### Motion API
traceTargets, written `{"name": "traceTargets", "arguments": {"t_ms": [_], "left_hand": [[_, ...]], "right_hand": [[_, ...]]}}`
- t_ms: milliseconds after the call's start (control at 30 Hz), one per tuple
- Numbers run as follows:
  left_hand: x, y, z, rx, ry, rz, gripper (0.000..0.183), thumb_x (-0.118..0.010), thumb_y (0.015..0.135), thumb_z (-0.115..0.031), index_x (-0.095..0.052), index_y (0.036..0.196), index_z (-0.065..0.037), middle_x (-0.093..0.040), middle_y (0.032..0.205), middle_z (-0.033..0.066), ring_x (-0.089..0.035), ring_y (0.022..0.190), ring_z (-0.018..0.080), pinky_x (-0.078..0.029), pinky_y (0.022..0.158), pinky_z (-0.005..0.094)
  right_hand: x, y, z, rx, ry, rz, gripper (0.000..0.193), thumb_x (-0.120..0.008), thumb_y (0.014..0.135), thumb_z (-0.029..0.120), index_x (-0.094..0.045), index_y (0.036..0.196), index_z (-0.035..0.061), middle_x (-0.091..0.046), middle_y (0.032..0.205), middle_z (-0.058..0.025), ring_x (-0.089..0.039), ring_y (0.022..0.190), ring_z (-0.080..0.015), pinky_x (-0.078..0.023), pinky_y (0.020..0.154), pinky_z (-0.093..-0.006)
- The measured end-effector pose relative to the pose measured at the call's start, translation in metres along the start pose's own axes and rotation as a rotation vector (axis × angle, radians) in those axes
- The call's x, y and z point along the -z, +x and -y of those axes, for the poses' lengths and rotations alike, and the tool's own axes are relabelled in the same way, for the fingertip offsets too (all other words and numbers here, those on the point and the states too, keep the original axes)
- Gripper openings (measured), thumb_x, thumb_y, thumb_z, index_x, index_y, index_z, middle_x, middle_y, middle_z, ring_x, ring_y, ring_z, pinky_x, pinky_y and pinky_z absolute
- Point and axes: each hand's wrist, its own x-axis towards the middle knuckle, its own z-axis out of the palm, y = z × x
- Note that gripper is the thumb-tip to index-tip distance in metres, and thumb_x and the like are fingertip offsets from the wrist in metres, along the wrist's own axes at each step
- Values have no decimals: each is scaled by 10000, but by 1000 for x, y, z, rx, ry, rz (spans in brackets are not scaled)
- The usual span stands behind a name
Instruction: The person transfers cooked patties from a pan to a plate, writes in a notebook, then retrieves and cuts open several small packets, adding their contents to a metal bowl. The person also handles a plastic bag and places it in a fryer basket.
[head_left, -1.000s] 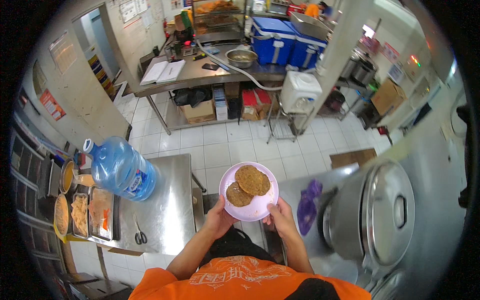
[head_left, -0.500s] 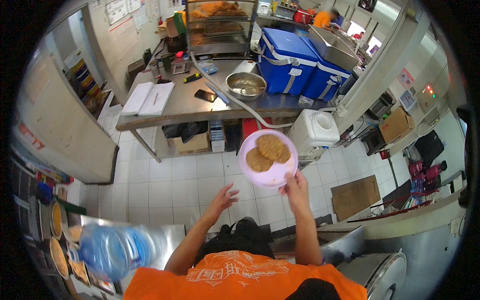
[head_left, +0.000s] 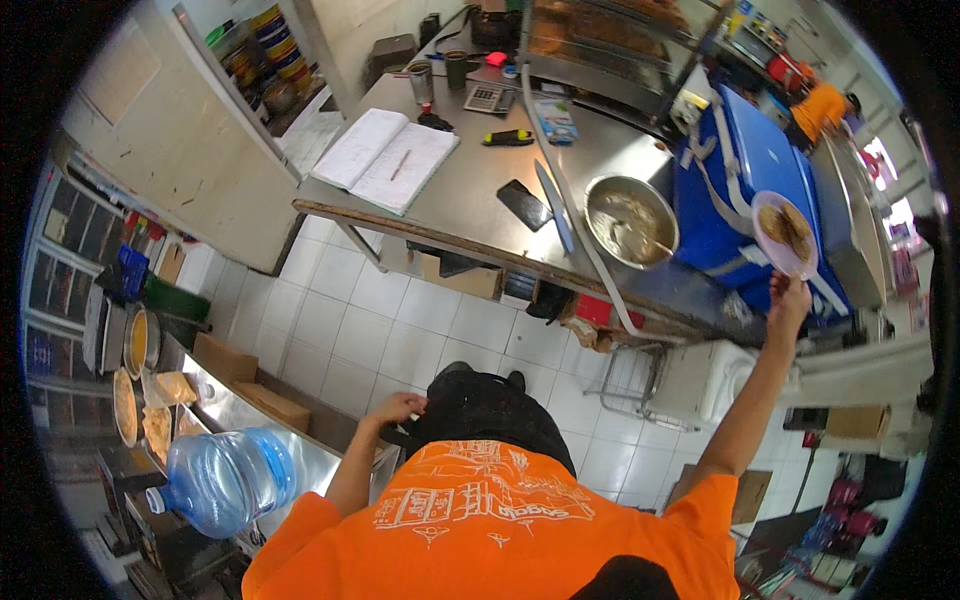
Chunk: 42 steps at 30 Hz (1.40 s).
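Observation:
Out to the far right, my right hand [head_left: 790, 300] grips the near rim of a pale pink plate [head_left: 793, 264], thumb and fingers closed on it. On the plate lie flat brown patties [head_left: 785, 225], which look like fried patties. It is held up in front of a blue cooler box [head_left: 742, 160] and appears tilted. My left hand [head_left: 400, 408] hangs beside my waist, fingers loosely bent and holding nothing that I can see.
A steel table [head_left: 450, 225] ahead bears a metal bowl [head_left: 630, 222], phone [head_left: 524, 205], open notebook [head_left: 385, 160], calculator [head_left: 489, 98] and hose [head_left: 575, 210]. A large water bottle [head_left: 225, 482] lies on a counter at my left. A white jug [head_left: 705, 380] stands below the table's right end.
I have stepped closer to the table, and the view has turned. My right arm has reached out rightward with the plate toward the cooler boxes. My left hand has dropped to my waist.

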Motion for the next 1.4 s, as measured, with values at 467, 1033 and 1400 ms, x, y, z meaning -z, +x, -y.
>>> {"name": "traceTargets", "arguments": {"t_ms": [467,1033,1400], "left_hand": [[318,153,-250,-683,227,-1089,330,-681,951,-108,-654,1264,-8,-702,1176,191,-683,1052,352,-542,919,422],[436,237,-303,-725,735,-766,489,-764,878,-390,-653,1265,-113,-581,1379,81,-511,1299,337,-393,1083,510],[601,240,-232,-307,-158,-1057,292,-573,1066,-237,-668,1115,35,-683,1131,120,-609,989,221,-498,911,390]], "right_hand": [[-200,64,-9,682,-1184,-407,353,-679,994,161,-661,1273,-55,-723,1083,-203,-701,936,-290,-553,821,-376],[-798,-273,-291,1034,-1294,1274,138,-627,878,174,-714,958,102,-620,1193,-105,-589,1163,-253,-487,944,-381],[-671,-298,-203,-189,50,20,235,-576,1043,57,-572,1271,4,-713,994,-135,-721,920,-206,-567,753,-324]]}}
